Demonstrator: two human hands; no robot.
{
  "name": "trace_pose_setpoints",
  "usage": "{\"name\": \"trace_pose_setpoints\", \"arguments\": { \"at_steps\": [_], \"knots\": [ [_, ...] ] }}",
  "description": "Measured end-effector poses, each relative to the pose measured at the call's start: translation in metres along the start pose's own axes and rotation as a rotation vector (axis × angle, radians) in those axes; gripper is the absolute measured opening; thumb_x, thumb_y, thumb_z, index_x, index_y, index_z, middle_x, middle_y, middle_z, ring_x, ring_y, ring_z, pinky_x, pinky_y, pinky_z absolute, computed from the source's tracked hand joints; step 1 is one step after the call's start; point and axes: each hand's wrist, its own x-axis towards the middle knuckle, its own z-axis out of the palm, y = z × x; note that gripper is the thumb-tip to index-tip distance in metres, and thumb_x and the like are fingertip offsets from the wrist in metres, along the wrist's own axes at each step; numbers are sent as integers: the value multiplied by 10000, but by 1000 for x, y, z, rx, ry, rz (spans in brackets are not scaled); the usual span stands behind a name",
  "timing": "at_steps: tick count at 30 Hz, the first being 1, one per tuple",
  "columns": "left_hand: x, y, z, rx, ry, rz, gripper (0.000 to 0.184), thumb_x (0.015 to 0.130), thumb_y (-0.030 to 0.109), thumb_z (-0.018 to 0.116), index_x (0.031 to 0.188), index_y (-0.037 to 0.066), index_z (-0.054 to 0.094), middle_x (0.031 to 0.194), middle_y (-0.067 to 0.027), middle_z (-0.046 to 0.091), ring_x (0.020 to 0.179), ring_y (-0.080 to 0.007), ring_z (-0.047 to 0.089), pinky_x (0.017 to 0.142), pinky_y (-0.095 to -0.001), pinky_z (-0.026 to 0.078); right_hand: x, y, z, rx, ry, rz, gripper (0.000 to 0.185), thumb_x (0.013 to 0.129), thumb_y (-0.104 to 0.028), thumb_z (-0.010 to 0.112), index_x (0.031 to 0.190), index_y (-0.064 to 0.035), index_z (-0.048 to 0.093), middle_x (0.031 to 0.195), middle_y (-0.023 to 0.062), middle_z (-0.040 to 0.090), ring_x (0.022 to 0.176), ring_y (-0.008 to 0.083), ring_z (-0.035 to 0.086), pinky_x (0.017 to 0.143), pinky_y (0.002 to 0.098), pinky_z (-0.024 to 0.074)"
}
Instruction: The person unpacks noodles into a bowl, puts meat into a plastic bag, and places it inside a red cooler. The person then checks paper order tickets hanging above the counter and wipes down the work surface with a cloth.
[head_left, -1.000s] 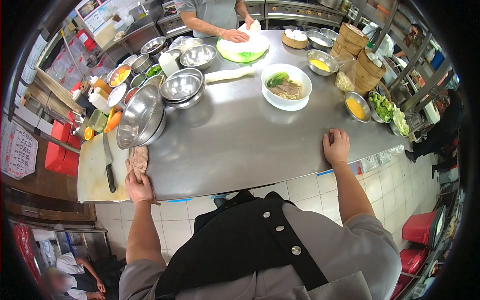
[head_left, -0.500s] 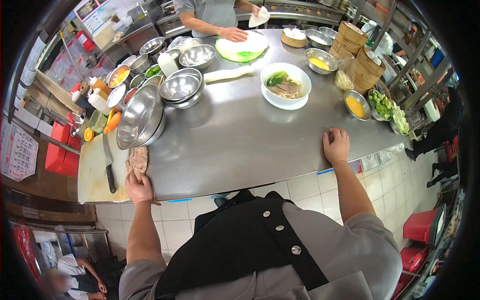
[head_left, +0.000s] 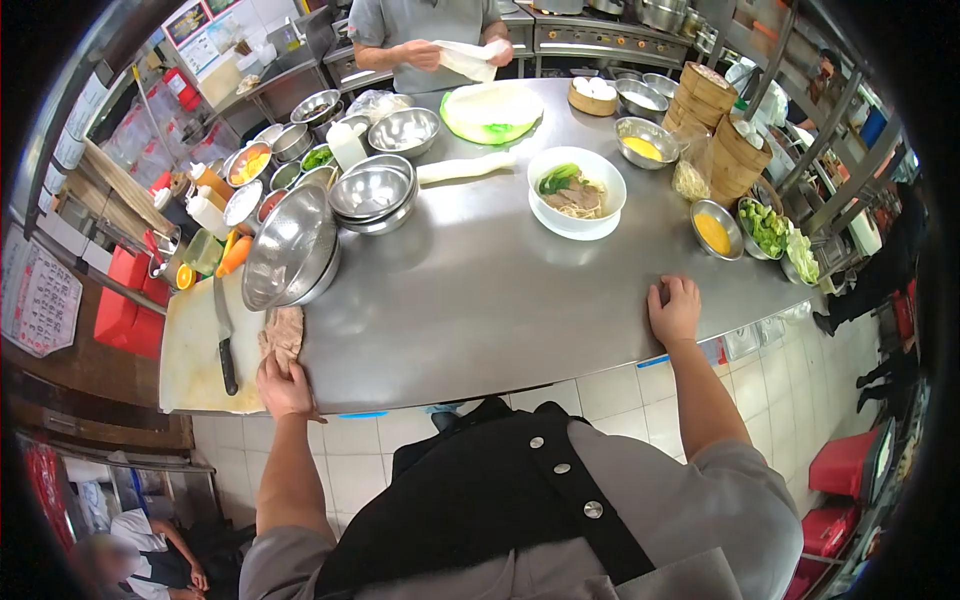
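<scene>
My left hand point(head_left: 287, 389) rests on the near end of a crumpled beige cloth point(head_left: 283, 330), its fingers apart, at the table's front edge. Left of it a knife point(head_left: 226, 340) with a black handle lies on a worn, pale cutting board point(head_left: 187, 350). My right hand point(head_left: 675, 308) leans on the steel table point(head_left: 480, 320), holding nothing, thumb apart and fingers loosely bent. A white bowl point(head_left: 621, 190) of noodles, sliced meat and greens stands on a white plate beyond it. To its upper right sits a metal bowl of yellow liquid point(head_left: 712, 233).
Metal bowls point(head_left: 290, 240) and squeeze bottles point(head_left: 207, 215) crowd the left side. Bamboo steamers point(head_left: 740, 155) and bowls of cut greens point(head_left: 764, 228) line the right. Across the table, a person point(head_left: 425, 40) holds a white cloth point(head_left: 468, 60) behind a green-edged white round point(head_left: 490, 112).
The person opposite has lifted a hand off the white round and now holds the white cloth in both hands. My view has shifted slightly; my hands stay in place.
</scene>
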Motion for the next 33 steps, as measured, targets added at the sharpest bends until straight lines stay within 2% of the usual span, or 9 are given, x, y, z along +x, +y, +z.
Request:
{"name": "trace_pose_setpoints", "arguments": {
  "at_steps": [20,26,29,33],
  "knots": [
    [-1,-1,0,12,-9,-23,518,899,268,635,1356,28,585,1385,-195,562,1293,-388,511,1090,-460,427,-1,-1,-1,-21,-14,14,286,880,-289,710,1094,-108,657,1197,132,616,1164,357,549,1001,493,434],
    [-1,-8,7,25,39,14,494,916,274,640,1347,41,580,1328,-193,585,1244,-395,531,1057,-469,437,-1,-1,-1,-16,-4,10,284,880,-294,712,1093,-115,657,1199,124,616,1172,352,546,1002,488,434],
    [0,-5,4,22,-4,-22,518,907,284,637,1351,20,589,1388,-199,559,1293,-385,512,1088,-464,426,-1,0,1,-16,-1,8,285,879,-295,713,1094,-117,657,1198,121,617,1176,350,544,1003,489,432],
    [0,-5,4,33,-6,-12,515,915,286,632,1353,18,589,1384,-200,562,1291,-386,514,1089,-463,425,-1,0,-1,-19,-6,9,287,881,-298,710,1094,-113,656,1197,123,618,1173,350,547,1001,487,435]
  ]
}}
